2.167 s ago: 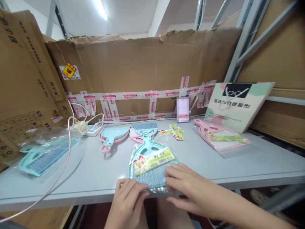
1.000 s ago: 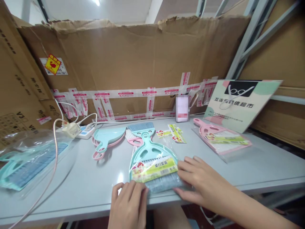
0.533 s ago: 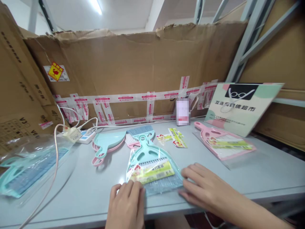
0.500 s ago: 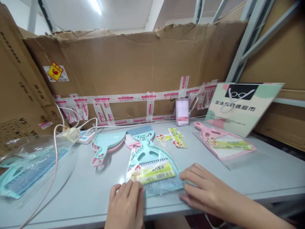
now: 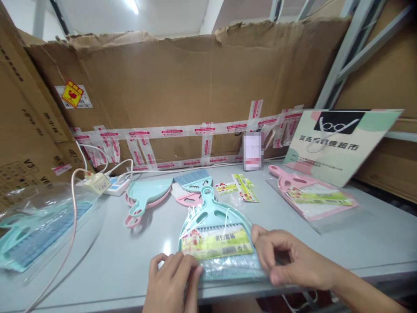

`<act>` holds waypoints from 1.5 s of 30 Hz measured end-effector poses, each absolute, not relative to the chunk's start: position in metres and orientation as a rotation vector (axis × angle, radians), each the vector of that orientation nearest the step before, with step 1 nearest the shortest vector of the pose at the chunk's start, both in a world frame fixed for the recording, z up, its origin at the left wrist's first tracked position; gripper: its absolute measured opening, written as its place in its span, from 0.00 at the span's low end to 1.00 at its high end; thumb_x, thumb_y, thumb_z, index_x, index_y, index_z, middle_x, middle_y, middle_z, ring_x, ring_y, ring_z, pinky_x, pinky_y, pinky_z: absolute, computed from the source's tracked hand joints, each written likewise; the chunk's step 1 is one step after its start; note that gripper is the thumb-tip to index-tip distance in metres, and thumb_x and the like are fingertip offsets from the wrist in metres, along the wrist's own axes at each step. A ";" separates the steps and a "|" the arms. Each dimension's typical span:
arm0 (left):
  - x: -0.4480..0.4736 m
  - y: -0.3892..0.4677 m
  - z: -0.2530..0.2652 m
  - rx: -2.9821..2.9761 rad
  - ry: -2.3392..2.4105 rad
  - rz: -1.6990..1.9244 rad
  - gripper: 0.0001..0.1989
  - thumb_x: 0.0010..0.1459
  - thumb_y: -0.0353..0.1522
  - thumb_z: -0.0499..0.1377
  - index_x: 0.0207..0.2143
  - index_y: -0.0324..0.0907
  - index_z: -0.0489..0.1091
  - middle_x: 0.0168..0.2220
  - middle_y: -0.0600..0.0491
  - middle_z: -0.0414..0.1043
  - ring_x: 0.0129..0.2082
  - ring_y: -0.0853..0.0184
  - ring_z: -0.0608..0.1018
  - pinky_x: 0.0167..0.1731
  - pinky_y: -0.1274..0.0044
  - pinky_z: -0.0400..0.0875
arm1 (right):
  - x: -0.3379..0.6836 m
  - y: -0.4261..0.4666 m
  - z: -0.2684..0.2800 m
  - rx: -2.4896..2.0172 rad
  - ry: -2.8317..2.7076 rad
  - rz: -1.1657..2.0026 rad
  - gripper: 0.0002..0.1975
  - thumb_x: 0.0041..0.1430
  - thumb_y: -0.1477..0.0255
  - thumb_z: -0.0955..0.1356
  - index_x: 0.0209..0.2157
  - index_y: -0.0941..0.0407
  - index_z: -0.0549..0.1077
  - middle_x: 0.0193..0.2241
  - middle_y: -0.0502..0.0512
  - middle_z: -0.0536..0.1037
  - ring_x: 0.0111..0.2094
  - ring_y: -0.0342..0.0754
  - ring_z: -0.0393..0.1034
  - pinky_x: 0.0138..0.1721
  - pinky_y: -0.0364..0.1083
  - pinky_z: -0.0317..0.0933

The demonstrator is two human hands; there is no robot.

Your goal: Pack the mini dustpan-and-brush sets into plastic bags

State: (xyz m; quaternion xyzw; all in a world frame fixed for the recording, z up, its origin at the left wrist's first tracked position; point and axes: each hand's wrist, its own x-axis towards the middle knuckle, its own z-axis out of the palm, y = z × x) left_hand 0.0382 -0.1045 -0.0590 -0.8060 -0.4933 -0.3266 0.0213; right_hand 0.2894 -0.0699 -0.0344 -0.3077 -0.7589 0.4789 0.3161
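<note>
A mint-green dustpan and brush set (image 5: 221, 269) lies at the table's front edge in a clear plastic bag, handle pointing away from me. A yellow-green card label (image 5: 216, 248) shows through the plastic across its middle. My left hand (image 5: 174, 276) has its curled fingers and thumb closed on the bag's near left corner. My right hand (image 5: 289, 256) is closed at the right edge, fingers bent on the plastic and thumb at the near right corner; the exact contact is partly hidden.
Loose dustpans (image 5: 148, 195) and brushes (image 5: 192, 182) lie behind, beside loose card labels (image 5: 243, 187). A bagged pink set (image 5: 309, 191) is at right, a bagged green set (image 5: 45, 234) at left. A cable (image 5: 75, 217) crosses the left side from a power strip (image 5: 115, 184). Cardboard walls the back.
The bagged green set has shifted slightly right and toward me. My right hand has turned, with its thumb now at the near right corner. The view has moved slightly.
</note>
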 end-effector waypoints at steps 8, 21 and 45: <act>0.032 -0.100 -0.063 -2.490 -1.506 -1.092 0.09 0.59 0.29 0.47 0.27 0.43 0.62 0.23 0.58 0.67 0.24 0.70 0.70 0.37 0.73 0.57 | 0.286 -0.081 -0.016 -0.758 -2.463 -0.085 0.11 0.56 0.74 0.65 0.21 0.56 0.62 0.17 0.46 0.65 0.26 0.42 0.56 0.34 0.47 0.48; 0.025 -0.098 -0.063 -2.450 -1.578 -1.064 0.09 0.59 0.28 0.47 0.27 0.43 0.62 0.24 0.58 0.68 0.25 0.71 0.70 0.43 0.70 0.55 | 0.286 -0.076 -0.038 -1.262 -2.185 0.508 0.17 0.56 0.66 0.64 0.17 0.56 0.57 0.20 0.48 0.63 0.24 0.42 0.60 0.27 0.42 0.56; 0.025 -0.096 -0.055 -2.146 -2.076 -1.838 0.10 0.56 0.40 0.53 0.33 0.44 0.58 0.40 0.47 0.73 0.38 0.63 0.77 0.31 0.76 0.74 | 0.243 -0.075 -0.045 -1.272 -1.274 1.327 0.29 0.49 0.52 0.63 0.47 0.49 0.49 0.36 0.53 0.69 0.24 0.42 0.64 0.17 0.40 0.60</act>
